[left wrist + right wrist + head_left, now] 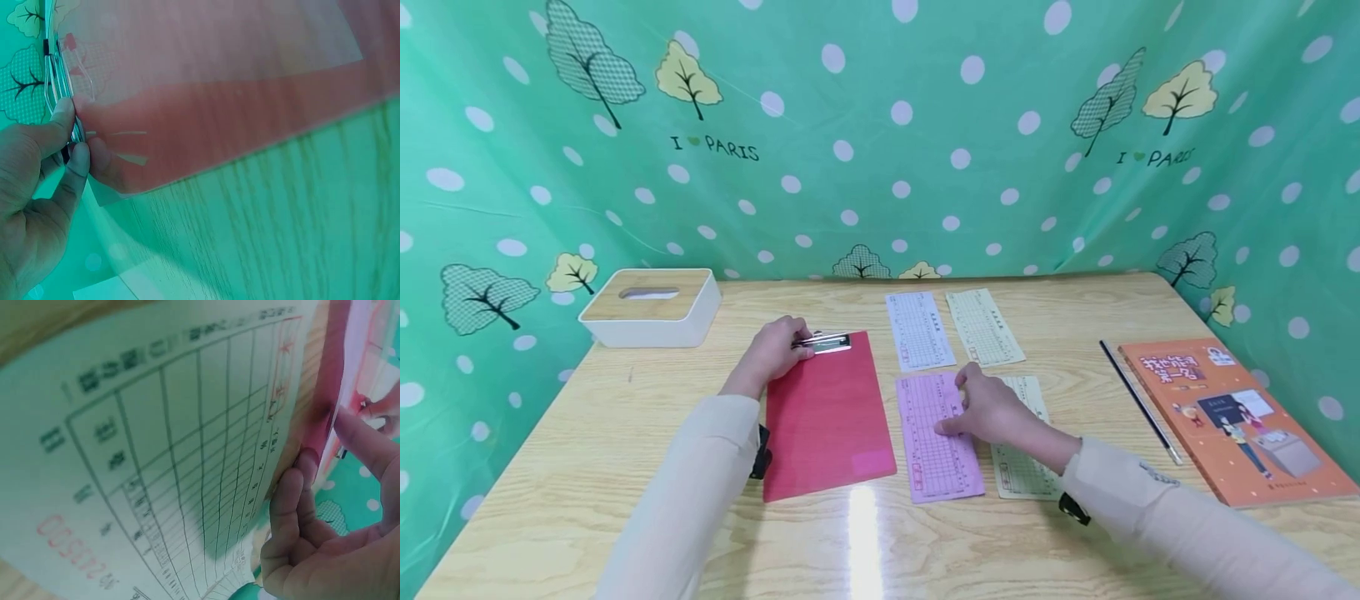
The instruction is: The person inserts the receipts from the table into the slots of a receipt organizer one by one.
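"Fingers (62,112) of the left hand (778,346) pinching the metal clip (824,342) on the red clipboard (827,417)! And the right?"

"Right hand (988,408) just right of that clipboard, thumb (951,427) on the pink slip (927,421), fingertips at its edge; pinched or not, I can't tell."

"Around it?"

"Green slip (1024,473), partly covered, farther right of the clipboard; pale blue slip (919,331) and yellow slip (985,327) beyond, also rightward."

"Out wide?"

"Pencil (1138,400) and orange book (1187,446) well right of the clipboard; tissue box (651,333) left of it, farther back. Wooden table (625,467) beneath."
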{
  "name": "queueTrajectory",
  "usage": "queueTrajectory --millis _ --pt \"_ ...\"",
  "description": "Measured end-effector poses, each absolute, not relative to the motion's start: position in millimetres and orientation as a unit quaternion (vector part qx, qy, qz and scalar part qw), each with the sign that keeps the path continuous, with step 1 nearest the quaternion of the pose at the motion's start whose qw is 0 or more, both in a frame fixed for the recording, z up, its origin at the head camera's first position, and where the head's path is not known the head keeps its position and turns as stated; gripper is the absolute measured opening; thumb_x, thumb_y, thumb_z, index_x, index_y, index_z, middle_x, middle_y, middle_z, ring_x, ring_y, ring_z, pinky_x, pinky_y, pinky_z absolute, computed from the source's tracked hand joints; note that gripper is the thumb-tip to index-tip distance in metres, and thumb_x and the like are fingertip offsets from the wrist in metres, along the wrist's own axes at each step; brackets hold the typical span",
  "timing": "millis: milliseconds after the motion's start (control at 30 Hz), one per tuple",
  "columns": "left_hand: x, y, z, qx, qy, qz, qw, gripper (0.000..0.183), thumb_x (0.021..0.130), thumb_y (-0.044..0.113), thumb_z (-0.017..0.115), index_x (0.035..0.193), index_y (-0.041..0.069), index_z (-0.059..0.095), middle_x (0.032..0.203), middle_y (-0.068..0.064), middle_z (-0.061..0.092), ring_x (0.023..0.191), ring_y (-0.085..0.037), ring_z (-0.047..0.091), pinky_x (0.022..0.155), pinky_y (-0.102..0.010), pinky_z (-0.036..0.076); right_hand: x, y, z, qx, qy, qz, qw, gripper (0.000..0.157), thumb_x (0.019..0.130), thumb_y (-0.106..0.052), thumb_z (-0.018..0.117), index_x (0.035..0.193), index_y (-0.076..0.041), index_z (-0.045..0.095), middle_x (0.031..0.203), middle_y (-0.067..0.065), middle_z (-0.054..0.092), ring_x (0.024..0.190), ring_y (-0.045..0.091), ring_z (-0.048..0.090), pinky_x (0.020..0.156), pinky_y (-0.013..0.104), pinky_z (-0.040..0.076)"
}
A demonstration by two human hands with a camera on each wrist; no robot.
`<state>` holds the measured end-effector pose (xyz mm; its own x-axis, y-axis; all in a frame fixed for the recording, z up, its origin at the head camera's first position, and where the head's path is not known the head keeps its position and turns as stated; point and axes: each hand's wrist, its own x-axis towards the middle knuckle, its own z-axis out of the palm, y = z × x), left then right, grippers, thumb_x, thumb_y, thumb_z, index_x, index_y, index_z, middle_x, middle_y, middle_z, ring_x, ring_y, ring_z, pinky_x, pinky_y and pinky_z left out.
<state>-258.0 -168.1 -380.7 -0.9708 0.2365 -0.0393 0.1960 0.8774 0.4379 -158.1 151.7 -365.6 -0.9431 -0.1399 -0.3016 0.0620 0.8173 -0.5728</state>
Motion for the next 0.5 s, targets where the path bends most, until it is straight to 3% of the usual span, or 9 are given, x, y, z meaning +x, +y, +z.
queueTrajectory --millis 100,233,333,500 --pt "-256 -168 -379 0.115 0.968 0.219 0.041 0.020 0.094 0.009 0.073 0.109 -0.002 0.066 0.105 -0.019 0.062 0.093 -0.033 0.057 0.087 -0.046 0.049 -159 155 -363 -0.018 0.928 -0.324 0.181 0.080 0.076 -0.023 0.091 0.134 0.002 0.042 0.091 0.009 0.058 0.074 0.022 0.055 0.066 0.033 0.046" --pt "-255 -167 -379 0.122 0.968 0.217 0.033 0.019 0.094 0.008 0.073 0.108 -0.002 0.067 0.104 -0.020 0.062 0.094 -0.034 0.057 0.088 -0.046 0.049 -159 161 -363 -0.028 0.911 -0.370 0.180 0.078 0.078 -0.009 0.088 0.137 0.003 0.039 0.093 0.010 0.059 0.077 0.021 0.055 0.068 0.033 0.045" --pt "-255 -168 -379 0.128 0.968 0.217 0.025 0.017 0.093 0.007 0.073 0.106 -0.002 0.068 0.103 -0.020 0.062 0.094 -0.035 0.058 0.089 -0.047 0.049 -159 165 -365 -0.033 0.904 -0.395 0.162 0.064 0.081 -0.002 0.083 0.132 0.003 0.046 0.094 0.010 0.060 0.079 0.021 0.056 0.069 0.032 0.047" --pt "-255 -169 -381 0.147 0.966 0.214 0.008 0.014 0.092 0.008 0.075 0.101 0.001 0.067 0.097 -0.017 0.061 0.089 -0.034 0.058 0.085 -0.045 0.050 -160 171 -363 -0.049 0.910 -0.395 0.117 0.026 0.087 -0.005 0.077 0.110 0.000 0.067 0.092 0.006 0.065 0.079 0.019 0.060 0.072 0.032 0.051"
